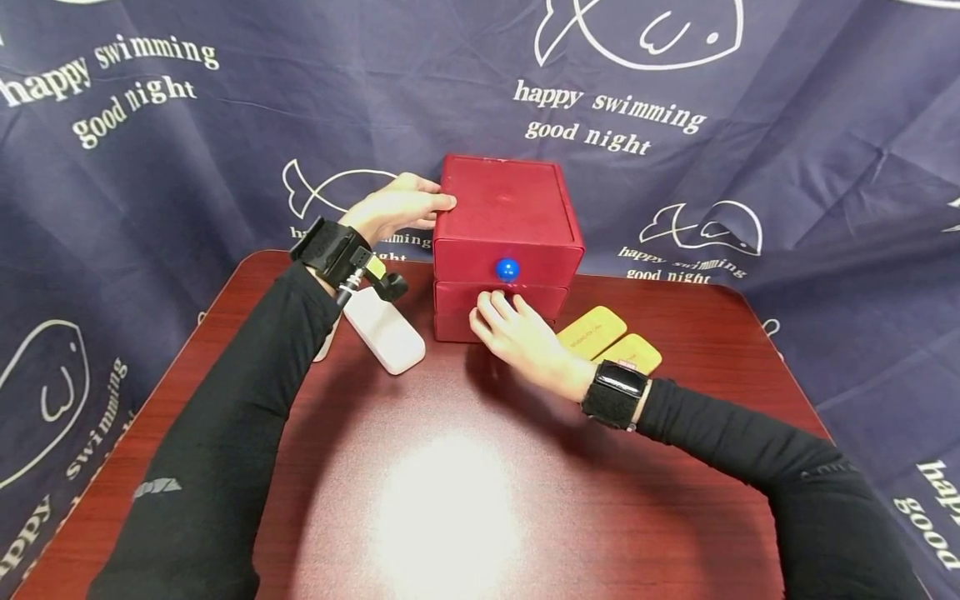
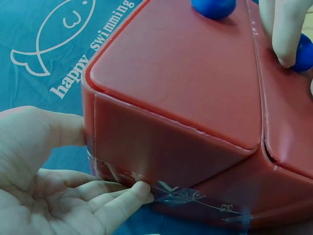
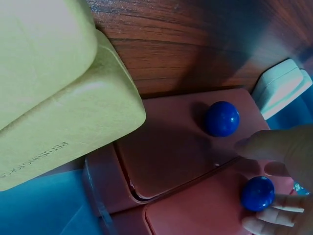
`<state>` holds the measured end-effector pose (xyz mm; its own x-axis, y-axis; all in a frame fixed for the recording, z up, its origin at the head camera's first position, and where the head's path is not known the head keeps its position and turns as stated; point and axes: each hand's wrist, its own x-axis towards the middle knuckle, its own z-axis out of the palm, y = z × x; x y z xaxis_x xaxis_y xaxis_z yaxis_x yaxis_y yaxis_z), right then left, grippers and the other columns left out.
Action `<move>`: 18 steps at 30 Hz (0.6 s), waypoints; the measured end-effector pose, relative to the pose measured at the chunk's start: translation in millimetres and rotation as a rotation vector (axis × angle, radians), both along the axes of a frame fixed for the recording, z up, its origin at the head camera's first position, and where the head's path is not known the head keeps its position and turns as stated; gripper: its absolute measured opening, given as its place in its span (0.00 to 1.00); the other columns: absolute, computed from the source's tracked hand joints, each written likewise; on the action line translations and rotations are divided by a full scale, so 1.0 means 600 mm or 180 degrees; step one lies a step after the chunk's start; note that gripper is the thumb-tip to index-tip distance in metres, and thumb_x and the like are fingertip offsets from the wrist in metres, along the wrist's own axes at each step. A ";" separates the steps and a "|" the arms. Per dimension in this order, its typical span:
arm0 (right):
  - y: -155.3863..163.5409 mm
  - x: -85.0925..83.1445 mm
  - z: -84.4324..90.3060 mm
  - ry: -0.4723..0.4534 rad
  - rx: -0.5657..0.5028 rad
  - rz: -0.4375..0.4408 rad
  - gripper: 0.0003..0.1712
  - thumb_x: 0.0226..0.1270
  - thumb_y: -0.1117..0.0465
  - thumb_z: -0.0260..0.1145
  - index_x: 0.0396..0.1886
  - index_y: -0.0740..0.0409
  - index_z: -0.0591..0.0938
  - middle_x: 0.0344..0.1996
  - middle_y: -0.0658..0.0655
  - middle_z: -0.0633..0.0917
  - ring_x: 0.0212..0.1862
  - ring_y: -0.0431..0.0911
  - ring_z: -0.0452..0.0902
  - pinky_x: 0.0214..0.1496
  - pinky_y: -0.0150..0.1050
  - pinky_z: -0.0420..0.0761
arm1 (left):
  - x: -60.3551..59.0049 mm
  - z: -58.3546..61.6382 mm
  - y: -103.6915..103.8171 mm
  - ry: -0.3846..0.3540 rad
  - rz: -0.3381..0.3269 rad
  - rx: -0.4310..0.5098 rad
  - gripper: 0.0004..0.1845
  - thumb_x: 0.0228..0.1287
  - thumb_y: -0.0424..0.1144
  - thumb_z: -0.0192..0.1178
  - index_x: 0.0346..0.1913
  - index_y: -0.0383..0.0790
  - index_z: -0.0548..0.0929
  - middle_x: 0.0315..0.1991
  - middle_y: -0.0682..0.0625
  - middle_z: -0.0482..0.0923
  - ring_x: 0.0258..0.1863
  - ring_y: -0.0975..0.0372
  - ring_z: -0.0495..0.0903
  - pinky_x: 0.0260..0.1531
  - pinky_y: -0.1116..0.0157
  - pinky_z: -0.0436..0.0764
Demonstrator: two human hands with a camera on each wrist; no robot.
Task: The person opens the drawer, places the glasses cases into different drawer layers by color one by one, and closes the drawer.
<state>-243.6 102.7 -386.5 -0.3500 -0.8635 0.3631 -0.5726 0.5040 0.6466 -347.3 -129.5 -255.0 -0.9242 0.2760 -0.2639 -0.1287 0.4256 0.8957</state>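
Observation:
A red two-drawer box (image 1: 504,200) stands at the back of the table, a round blue knob on each drawer. My left hand (image 1: 397,204) holds its upper left side, thumb near the top front corner, fingers along the taped side (image 2: 195,193). At the front, my right hand (image 1: 517,333) lies over the lower drawer (image 2: 288,112), fingers spread. Its fingertips sit just below the upper knob (image 1: 507,269). From the head the lower knob (image 3: 222,119) is hidden; the right wrist view shows the thumb (image 3: 264,145) close to it. Both drawers look pushed in.
Two yellow rounded cases (image 1: 592,332) lie to the right of the box, beside my right wrist. A white rounded case (image 1: 384,331) lies to the left, with another pale one partly behind my left sleeve. A blue printed curtain (image 1: 337,83) hangs behind the table (image 1: 352,467).

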 end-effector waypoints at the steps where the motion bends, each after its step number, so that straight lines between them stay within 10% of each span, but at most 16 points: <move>1: -0.001 -0.002 0.000 0.0008 -0.0010 0.0006 0.22 0.58 0.65 0.72 0.53 0.61 0.79 0.50 0.64 0.78 0.53 0.56 0.74 0.46 0.43 0.82 | 0.000 0.000 0.000 0.0003 -0.0004 0.0005 0.31 0.77 0.42 0.54 0.77 0.33 0.63 0.71 0.39 0.71 0.70 0.52 0.74 0.71 0.62 0.73; 18: -0.012 -0.029 0.006 -0.0138 -0.0164 0.0165 0.06 0.58 0.69 0.71 0.36 0.62 0.84 0.42 0.62 0.77 0.45 0.53 0.72 0.30 0.34 0.79 | 0.000 0.001 0.001 0.0011 -0.0003 -0.0014 0.31 0.77 0.42 0.54 0.77 0.33 0.63 0.71 0.39 0.72 0.69 0.52 0.75 0.71 0.61 0.72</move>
<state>-261.1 95.7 -383.0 -0.3217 -0.8614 0.3930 -0.6256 0.5050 0.5946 -347.1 -128.7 -254.2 -0.9249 0.2757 -0.2619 -0.1251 0.4298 0.8942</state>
